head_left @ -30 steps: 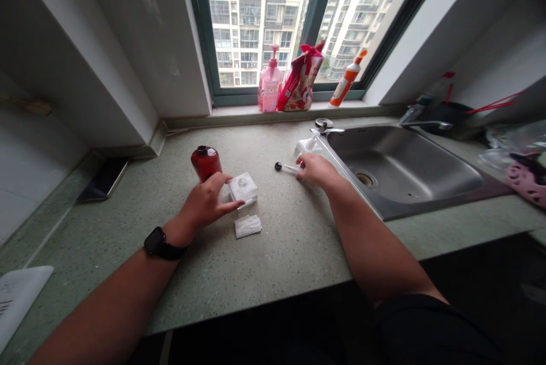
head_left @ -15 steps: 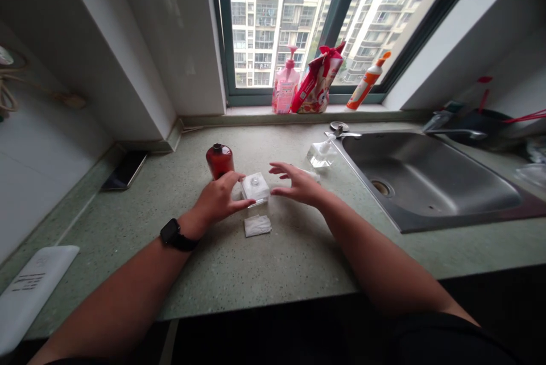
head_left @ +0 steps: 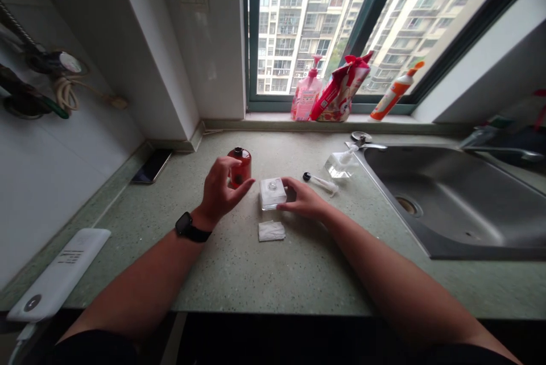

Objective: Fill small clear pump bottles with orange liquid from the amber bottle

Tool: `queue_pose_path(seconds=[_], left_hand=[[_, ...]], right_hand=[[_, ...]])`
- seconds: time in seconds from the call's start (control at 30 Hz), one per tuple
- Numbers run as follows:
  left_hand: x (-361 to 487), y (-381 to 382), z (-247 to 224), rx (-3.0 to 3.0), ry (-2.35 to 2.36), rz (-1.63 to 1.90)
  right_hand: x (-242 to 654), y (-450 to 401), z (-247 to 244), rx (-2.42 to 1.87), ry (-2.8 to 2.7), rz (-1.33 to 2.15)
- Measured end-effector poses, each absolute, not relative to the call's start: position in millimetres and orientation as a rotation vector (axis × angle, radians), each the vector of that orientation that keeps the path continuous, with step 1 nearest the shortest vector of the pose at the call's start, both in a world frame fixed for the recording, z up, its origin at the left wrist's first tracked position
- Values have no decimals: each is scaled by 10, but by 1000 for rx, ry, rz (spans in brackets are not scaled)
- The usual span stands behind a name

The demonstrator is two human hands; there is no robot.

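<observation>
A clear square bottle (head_left: 272,197) with a round open neck and no cap stands on the counter. My right hand (head_left: 305,200) grips its right side, thumb at the front and fingers behind. To its left, my left hand (head_left: 222,189) is open, thumb and fingers apart, just in front of a red-brown translucent bottle (head_left: 242,169) with a black uncapped neck. The hand hides part of that bottle; whether they touch I cannot tell. A folded white tissue (head_left: 272,231) lies in front of the square bottle. Right of my right hand lies a pump head (head_left: 322,183) with a black end.
A clear square pump bottle (head_left: 340,165) stands by the steel sink (head_left: 443,251). A phone (head_left: 152,166) and a white power bank (head_left: 63,271) with a cable lie at left. The windowsill holds a pink pump bottle (head_left: 306,98), a red bag (head_left: 341,92) and an orange-white bottle (head_left: 392,95).
My left hand has left the square bottle and moved toward the red-brown bottle. My right hand has closed on the square bottle's right side. The view has shifted left, and the pump head is uncovered.
</observation>
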State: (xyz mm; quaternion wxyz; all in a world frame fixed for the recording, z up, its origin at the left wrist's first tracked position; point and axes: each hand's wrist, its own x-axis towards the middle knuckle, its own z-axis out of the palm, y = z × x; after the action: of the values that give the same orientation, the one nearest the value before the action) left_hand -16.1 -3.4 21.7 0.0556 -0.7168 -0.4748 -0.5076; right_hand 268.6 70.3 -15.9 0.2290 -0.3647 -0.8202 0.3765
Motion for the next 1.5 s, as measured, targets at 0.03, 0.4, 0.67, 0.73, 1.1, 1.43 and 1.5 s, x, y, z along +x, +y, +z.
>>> queue_pose_path(seconds=[0.03, 0.4, 0.67, 0.73, 1.1, 1.43, 1.5], left_hand=[[-192, -1, 195, -2065, -1462, -1610], [-415, 432, -193, -2440, -1956, -2060], [-366, 392, -157, -2457, -1901, -2133], [-360, 367, -129, -2433, -1889, -2107], [-338, 244, 6, -2231, -1732, -1652], [-215, 104, 116, -2233, -1714, -1210], [-183, 72, 135, -2235, -1732, -1169]], right_hand=[[2688, 712, -165, -992, -2229, 1056], [2659, 790, -158, -905, -1847, 1211], [2545, 1110, 209, -864, -1768, 1044], [2498, 1194, 272, -851, -1747, 1019], [2615, 1247, 269, -832, -1883, 662], [2846, 1275, 419, -802, -2133, 375], [2877, 1269, 478, -793, -2163, 342]])
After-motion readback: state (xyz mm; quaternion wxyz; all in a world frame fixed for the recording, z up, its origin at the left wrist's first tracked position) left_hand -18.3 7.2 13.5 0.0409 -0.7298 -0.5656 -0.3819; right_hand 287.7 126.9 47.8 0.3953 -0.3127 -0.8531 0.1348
